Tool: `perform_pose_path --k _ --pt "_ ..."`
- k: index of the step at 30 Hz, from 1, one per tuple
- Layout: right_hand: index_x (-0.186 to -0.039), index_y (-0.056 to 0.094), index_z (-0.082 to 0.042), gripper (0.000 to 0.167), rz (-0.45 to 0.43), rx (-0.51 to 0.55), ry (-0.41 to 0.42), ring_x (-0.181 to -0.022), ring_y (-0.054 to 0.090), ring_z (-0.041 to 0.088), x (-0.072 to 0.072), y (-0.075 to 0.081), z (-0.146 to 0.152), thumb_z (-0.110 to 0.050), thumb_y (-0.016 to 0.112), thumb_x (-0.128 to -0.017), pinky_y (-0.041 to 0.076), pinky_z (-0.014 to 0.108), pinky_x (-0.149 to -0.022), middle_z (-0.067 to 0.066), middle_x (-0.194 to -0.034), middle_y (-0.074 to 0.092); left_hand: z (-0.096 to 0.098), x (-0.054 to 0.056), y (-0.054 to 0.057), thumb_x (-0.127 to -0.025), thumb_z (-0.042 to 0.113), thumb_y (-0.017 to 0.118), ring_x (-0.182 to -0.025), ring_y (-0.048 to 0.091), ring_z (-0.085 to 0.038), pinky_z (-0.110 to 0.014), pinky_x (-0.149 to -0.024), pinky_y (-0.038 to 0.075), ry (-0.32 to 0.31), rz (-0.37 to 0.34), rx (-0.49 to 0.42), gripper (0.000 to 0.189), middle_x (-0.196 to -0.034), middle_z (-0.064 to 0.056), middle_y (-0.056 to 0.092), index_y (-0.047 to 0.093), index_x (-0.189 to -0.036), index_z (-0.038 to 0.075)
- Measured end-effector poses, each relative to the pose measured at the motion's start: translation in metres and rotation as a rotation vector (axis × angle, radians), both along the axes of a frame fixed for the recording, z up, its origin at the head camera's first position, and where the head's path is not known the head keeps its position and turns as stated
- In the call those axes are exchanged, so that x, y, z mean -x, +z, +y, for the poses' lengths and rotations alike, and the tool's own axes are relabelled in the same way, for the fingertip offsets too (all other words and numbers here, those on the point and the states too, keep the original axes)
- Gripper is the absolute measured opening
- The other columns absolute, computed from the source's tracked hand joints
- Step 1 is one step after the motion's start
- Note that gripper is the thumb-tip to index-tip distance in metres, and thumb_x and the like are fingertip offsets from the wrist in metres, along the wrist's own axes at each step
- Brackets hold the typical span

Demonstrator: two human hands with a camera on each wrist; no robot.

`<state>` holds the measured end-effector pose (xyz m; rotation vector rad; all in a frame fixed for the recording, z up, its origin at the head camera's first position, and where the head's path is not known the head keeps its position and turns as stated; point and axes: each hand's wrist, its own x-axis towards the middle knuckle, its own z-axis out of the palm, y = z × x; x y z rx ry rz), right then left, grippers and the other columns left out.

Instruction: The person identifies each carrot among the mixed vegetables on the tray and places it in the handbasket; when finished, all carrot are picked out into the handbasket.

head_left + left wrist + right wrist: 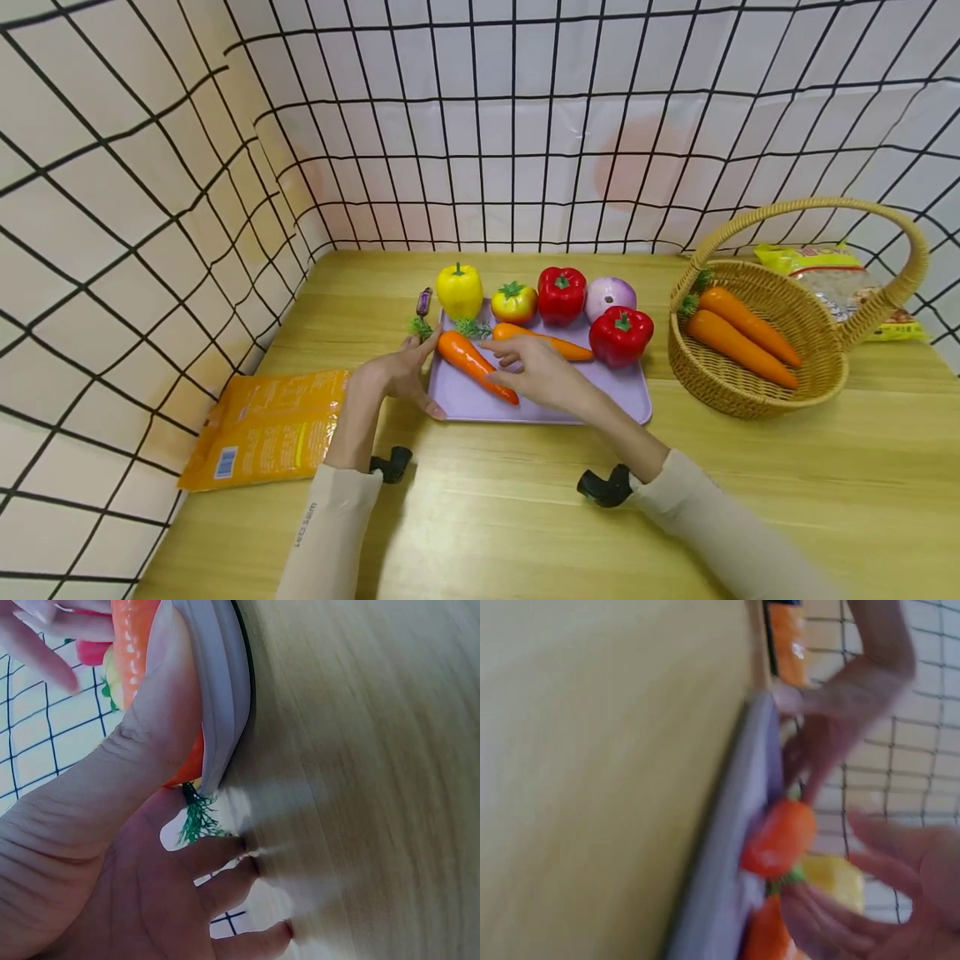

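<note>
A lilac tray point(459, 400) bears two orange carrots, one glossy carrot point(472, 365) slanting near its left side and another carrot point(566, 347) behind the right hand. At the tray's left end, my left hand point(397, 372) spreads its fingers; its thumb point(169, 697) lies along the rim and other fingertips touch the table. My right hand point(542, 372) hovers over the tray between the carrots, fingers loosely bent and holding nothing. Along the back are a yellow bell pepper point(460, 292), a red-yellow tomato point(514, 303), a red bell pepper point(562, 295), a purple onion point(611, 297) and another red pepper point(621, 336).
A wicker basket point(720, 398) with a tall handle holds two carrots point(742, 346) on the right. Behind it lies a clear and yellow packet point(825, 275). An orange packet point(270, 425) rests at left, and a small purple wrapped item point(424, 302) lies beside the yellow pepper.
</note>
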<state>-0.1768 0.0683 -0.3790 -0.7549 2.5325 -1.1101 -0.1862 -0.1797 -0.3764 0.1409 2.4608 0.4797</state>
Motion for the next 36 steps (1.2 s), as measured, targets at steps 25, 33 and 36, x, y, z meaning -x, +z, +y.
perform_pose_path --k 25,33,36 --pt "-0.150 0.056 -0.018 0.058 0.056 -0.037 -0.152 -0.096 0.059 0.022 0.006 -0.024 -0.041 -0.011 0.074 -0.095 0.044 0.030 -0.080 0.012 -0.127 0.072 0.002 -0.002 0.001 -0.076 0.045 0.090 -0.158 0.012 -0.051 -0.071 -0.123 0.024 -0.008 0.015 0.013 0.132 -0.172 -0.028 -0.003 -0.004 -0.168 0.027" --pt "-0.148 0.058 -0.018 0.057 0.035 -0.045 -0.119 -0.098 0.063 0.021 -0.001 -0.021 -0.027 -0.008 0.074 -0.094 0.053 0.033 -0.083 0.012 -0.126 0.071 0.002 -0.001 0.001 -0.077 0.042 0.090 -0.160 0.006 -0.049 -0.071 -0.124 0.020 0.000 0.000 0.000 0.131 -0.171 -0.029 -0.007 -0.003 -0.167 0.028" --pt "-0.147 0.060 -0.016 0.056 0.019 -0.046 -0.109 -0.106 0.067 0.023 -0.006 -0.019 -0.021 -0.008 0.075 -0.094 0.057 0.036 -0.089 0.014 -0.133 0.069 0.001 -0.002 0.001 -0.077 0.042 0.091 -0.160 0.003 -0.047 -0.071 -0.124 0.019 0.002 0.001 -0.007 0.132 -0.172 -0.027 -0.009 -0.003 -0.168 0.027"
